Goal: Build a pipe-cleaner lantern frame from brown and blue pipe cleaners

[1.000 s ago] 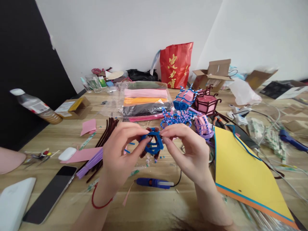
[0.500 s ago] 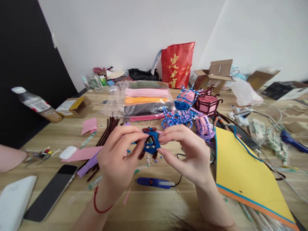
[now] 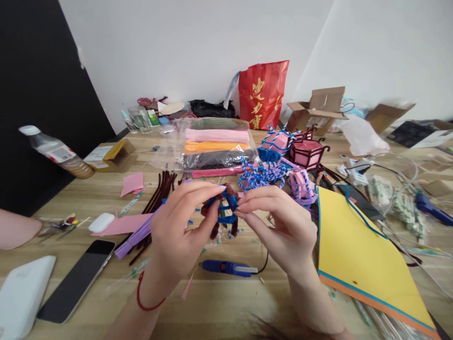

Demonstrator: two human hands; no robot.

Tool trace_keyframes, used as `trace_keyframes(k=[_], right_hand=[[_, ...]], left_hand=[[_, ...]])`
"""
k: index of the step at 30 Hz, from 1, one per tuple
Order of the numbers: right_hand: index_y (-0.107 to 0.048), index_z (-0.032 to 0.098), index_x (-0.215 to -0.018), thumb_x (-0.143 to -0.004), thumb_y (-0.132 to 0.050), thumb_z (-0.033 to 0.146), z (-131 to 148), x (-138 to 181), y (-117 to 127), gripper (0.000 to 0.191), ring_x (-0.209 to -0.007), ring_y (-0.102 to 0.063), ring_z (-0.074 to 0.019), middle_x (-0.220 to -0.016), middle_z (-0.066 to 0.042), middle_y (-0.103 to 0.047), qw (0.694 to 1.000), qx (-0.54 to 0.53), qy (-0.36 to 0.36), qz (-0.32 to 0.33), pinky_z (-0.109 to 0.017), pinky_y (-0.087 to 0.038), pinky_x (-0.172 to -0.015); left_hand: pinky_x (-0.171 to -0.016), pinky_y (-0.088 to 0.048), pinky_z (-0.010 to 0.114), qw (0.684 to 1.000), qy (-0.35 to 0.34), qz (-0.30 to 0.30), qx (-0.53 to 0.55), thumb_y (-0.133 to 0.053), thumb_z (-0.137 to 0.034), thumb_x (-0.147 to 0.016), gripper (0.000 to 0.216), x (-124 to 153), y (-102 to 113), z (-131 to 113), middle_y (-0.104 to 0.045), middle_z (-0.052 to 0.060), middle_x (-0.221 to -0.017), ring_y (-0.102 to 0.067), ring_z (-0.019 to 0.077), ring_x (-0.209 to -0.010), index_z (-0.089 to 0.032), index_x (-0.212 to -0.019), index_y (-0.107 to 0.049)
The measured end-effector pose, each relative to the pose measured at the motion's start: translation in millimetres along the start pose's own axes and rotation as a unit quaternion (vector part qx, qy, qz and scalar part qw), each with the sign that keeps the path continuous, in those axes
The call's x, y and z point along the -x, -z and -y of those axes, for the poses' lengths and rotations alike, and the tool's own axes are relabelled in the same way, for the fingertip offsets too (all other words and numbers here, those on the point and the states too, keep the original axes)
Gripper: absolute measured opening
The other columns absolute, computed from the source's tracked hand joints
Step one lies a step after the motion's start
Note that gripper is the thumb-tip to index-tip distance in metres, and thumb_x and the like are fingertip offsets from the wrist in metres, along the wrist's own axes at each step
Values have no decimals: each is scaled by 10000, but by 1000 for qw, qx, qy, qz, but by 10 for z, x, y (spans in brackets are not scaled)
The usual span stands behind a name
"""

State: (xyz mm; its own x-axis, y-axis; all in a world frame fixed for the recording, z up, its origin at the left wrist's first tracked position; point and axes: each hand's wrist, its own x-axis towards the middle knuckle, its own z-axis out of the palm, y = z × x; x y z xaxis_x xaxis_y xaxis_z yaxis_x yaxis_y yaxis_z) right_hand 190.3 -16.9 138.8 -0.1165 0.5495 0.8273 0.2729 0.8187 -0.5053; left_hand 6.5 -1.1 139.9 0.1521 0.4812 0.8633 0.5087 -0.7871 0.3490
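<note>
Between my hands, above the table, is a small blue and brown pipe-cleaner frame with an open middle. My left hand pinches its left side, thumb and fingers covering part of it. On the opposite side, my right hand grips the edge with thumb and fingertips. Below them on the table lies a blue hot glue gun with a black cord. Brown pipe cleaners and a purple bundle of pipe cleaners lie left of my left hand.
Behind my hands are a clear bag of coloured pipe cleaners and several small lanterns, one brown and pink. Yellow sheets lie right. A phone, white power bank and bottle are left. A red bag stands behind.
The pipe-cleaner frame has turned and tilted between my fingers, with more of its brown part now showing on top. My right hand has shifted slightly right.
</note>
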Motion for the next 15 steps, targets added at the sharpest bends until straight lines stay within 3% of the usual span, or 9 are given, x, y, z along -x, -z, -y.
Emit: trace_keyframes(k=[4, 9, 15], right_hand=[[-724, 181, -999, -875, -734, -7, -17, -2, -4, 226, -897, -732, -162, -925, -42, -758, 1000, 6, 15, -13, -283, -624, -810], [-729, 215, -1023, -889, -718, 6, -34, -4, 3, 248, -859, -740, -183, -923, -40, -766, 1000, 10, 20, -15, -320, -641, -766], [-715, 203, -1025, -891, -715, 29, -35, -7, 20, 220, -853, -734, -174, -932, -47, -758, 999, 26, 41, 0, -312, -638, -761]], left_hand=[[-873, -609, 327, 999, 22, -3, 32, -674, 33, -870, 295, -10, 11, -9, -737, 16, -991, -702, 155, -950, -212, -1035, -679], [-864, -606, 345, 992, 52, 21, 109, -645, 53, -840, 329, 31, 17, 13, -741, 13, -1024, -718, 164, -954, -232, -1004, -628], [-779, -592, 334, 994, 44, 7, 101, -658, 25, -843, 293, 21, 15, 1, -692, 1, -918, -680, 154, -861, -238, -956, -597]])
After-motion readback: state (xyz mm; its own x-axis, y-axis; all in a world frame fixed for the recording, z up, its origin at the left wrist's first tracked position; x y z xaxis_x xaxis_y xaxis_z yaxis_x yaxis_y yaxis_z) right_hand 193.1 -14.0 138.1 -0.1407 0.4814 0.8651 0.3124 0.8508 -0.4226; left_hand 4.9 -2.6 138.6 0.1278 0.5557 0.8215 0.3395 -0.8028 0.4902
